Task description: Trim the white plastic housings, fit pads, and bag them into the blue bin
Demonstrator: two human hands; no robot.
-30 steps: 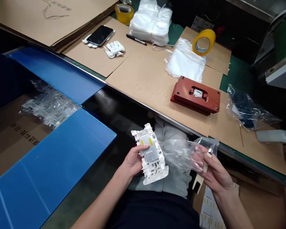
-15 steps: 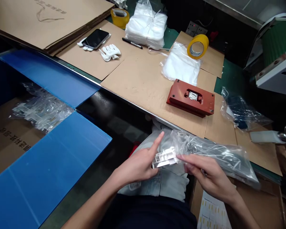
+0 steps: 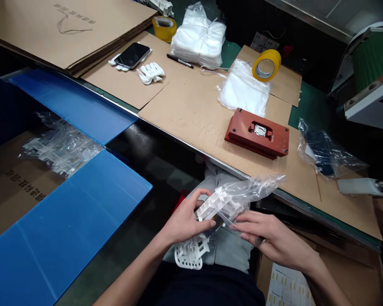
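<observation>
Over my lap, my left hand point(image 3: 185, 219) grips a white moulded plastic part point(image 3: 217, 203) with its fingers curled round the near end. The part's far end sits partly inside a clear plastic bag point(image 3: 252, 189). My right hand point(image 3: 268, 239) pinches the bag's lower edge beside the part. A second white plastic part point(image 3: 191, 253) lies on my thigh just below my left hand.
A blue corrugated box point(image 3: 67, 221) with bagged white parts point(image 3: 60, 146) stands at left. On the cardboard-covered bench point(image 3: 191, 110) lie a red fixture block point(image 3: 258, 132), yellow tape rolls point(image 3: 267, 63), white bag stacks point(image 3: 198, 36), a phone point(image 3: 132, 54), gloves point(image 3: 150, 72), a pen.
The white part has gone further into the clear bag, which has bunched up shorter. My left fingers have curled round the part. A second white part now shows on my thigh.
</observation>
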